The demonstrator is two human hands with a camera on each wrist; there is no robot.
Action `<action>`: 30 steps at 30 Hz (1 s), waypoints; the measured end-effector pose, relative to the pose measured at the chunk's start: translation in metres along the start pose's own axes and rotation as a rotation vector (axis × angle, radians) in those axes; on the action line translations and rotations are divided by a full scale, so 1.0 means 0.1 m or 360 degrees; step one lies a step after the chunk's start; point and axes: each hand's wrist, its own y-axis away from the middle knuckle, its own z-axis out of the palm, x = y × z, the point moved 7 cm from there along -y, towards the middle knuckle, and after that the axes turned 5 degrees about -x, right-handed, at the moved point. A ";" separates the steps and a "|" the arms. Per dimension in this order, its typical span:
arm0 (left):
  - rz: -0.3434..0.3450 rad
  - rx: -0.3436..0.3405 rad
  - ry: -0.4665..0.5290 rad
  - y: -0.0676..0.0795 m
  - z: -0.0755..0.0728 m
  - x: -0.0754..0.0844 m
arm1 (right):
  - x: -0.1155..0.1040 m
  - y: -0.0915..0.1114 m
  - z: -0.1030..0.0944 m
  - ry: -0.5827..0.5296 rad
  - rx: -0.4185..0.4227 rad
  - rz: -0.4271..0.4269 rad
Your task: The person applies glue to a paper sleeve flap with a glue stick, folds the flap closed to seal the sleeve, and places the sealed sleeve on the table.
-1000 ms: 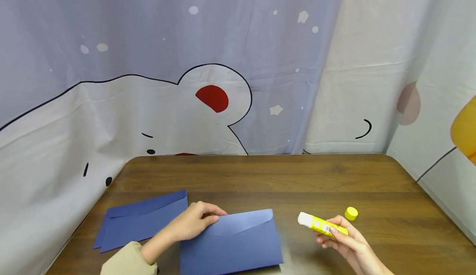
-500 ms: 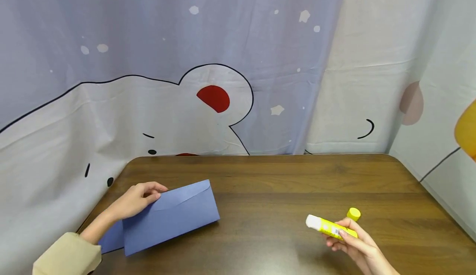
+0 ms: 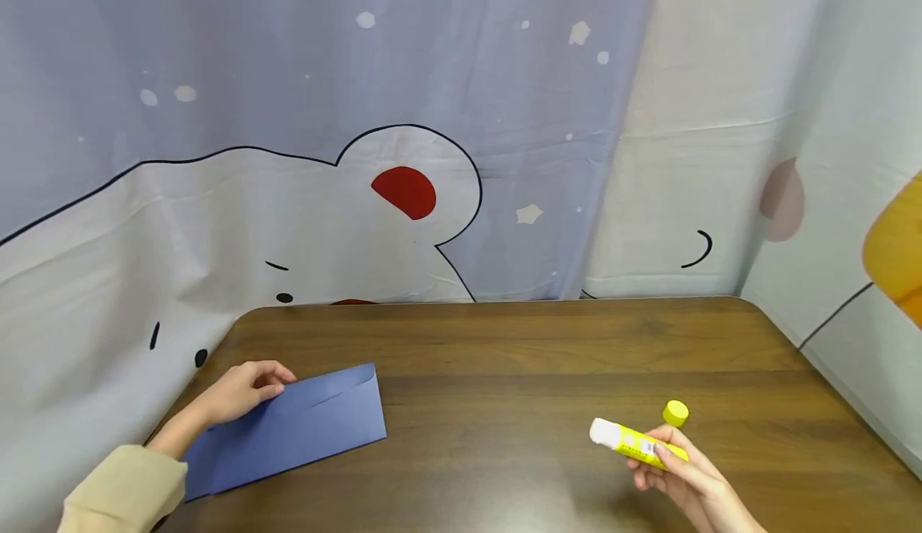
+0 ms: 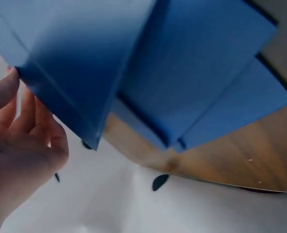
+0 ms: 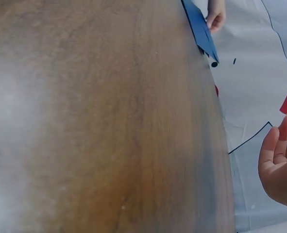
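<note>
My left hand point(image 3: 241, 393) pinches a blue envelope point(image 3: 317, 421) by its upper edge, at the left of the table. In the left wrist view, the thumb lies on the edge of this envelope point(image 4: 70, 53), which is above other blue envelopes point(image 4: 206, 63). Most of those lower envelopes point(image 3: 198, 469) are hidden beneath it in the head view. At the right, my right hand point(image 3: 684, 473) holds a yellow glue stick point(image 3: 637, 443) with its white end pointing left. The glue stick's yellow cap point(image 3: 675, 413) is off, on the table just beyond that hand.
A brown wooden table point(image 3: 490, 405) spreads between the two hands. Behind it and along its sides hangs a printed curtain point(image 3: 533, 117), meeting the table's back edge.
My left hand has carried the envelope from the middle of the table leftward, over the other envelopes, and lowered it. My right hand with the glue stick has barely shifted.
</note>
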 end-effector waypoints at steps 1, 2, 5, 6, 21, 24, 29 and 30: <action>-0.0001 0.0027 -0.0029 0.00 0.01 -0.03 | 0.00 -0.01 0.01 -0.0009 -0.0024 -0.0012; 0.0001 0.0060 -0.0063 0.00 0.03 -0.05 | 0.00 -0.01 0.03 -0.0017 -0.0048 -0.0025; -0.0010 0.0180 -0.0185 0.01 0.07 -0.04 | 0.00 -0.03 0.06 -0.0001 -0.0091 -0.0091; -0.0016 0.0238 -0.0239 0.02 0.08 -0.02 | -0.01 -0.03 0.06 0.0000 -0.0086 -0.0108; 0.0270 0.0632 0.0012 -0.15 0.52 1.63 | -0.13 -0.31 0.24 0.0237 0.0117 -0.0038; 0.0367 0.0474 0.0332 -0.19 0.66 1.97 | -0.15 -0.45 0.36 0.0267 0.0095 -0.0089; 0.0529 0.0073 0.0953 -0.33 0.95 2.50 | -0.12 -0.65 0.52 0.0216 -0.0001 -0.0107; 0.0565 0.0004 0.1067 -0.35 1.01 2.59 | -0.10 -0.68 0.55 0.0201 -0.0023 -0.0098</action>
